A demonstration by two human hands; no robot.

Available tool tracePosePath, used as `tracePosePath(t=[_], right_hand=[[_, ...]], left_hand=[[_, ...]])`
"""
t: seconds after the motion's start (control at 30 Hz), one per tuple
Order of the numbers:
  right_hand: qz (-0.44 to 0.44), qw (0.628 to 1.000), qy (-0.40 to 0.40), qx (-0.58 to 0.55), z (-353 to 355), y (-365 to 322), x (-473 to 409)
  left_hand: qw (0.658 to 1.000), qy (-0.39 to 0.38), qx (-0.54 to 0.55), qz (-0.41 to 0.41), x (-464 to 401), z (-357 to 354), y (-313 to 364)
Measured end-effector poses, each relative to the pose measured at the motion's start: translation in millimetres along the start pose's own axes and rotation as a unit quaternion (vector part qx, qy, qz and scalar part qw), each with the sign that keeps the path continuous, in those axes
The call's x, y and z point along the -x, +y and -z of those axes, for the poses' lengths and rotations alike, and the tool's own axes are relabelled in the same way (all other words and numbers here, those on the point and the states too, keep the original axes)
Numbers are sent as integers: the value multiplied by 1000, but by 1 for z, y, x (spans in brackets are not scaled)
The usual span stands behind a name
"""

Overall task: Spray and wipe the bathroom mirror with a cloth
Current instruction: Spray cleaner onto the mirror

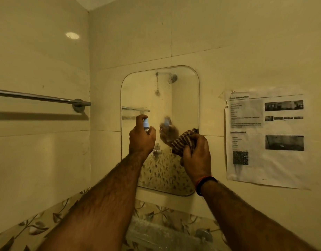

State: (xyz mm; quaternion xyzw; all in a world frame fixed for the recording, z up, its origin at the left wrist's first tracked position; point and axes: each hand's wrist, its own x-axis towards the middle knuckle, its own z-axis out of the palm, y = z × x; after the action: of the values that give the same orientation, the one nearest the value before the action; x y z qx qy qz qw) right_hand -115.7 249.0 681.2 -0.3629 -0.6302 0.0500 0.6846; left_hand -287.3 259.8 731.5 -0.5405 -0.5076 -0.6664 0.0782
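Note:
A rounded rectangular mirror (181, 95) hangs on the tiled wall straight ahead, its glass hazy with droplets. My left hand (140, 140) grips a small spray bottle with a pale blue top (146, 123), a finger resting on the nozzle, pointed at the mirror's lower left area. My right hand (196, 153) clutches a bunched brown striped cloth (184, 141) held against the mirror near its right edge, about mid-height. Reflections of both hands show in the glass.
A chrome towel bar (42, 97) runs along the left wall. A printed paper sheet (264, 140) is taped to the wall right of the mirror. Leaf-patterned tiles (47, 221) and a tap (203, 234) lie below.

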Motion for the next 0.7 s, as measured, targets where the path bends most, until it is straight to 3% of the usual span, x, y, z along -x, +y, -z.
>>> tracePosePath(t=[0.43, 0.7], right_hand=[[15, 1000, 10, -1, 6, 0, 4], [3, 1000, -10, -6, 0, 1, 9]], left_hand=[[994, 96, -55, -3, -30, 43, -5], [994, 80, -72, -5, -33, 52, -10]])
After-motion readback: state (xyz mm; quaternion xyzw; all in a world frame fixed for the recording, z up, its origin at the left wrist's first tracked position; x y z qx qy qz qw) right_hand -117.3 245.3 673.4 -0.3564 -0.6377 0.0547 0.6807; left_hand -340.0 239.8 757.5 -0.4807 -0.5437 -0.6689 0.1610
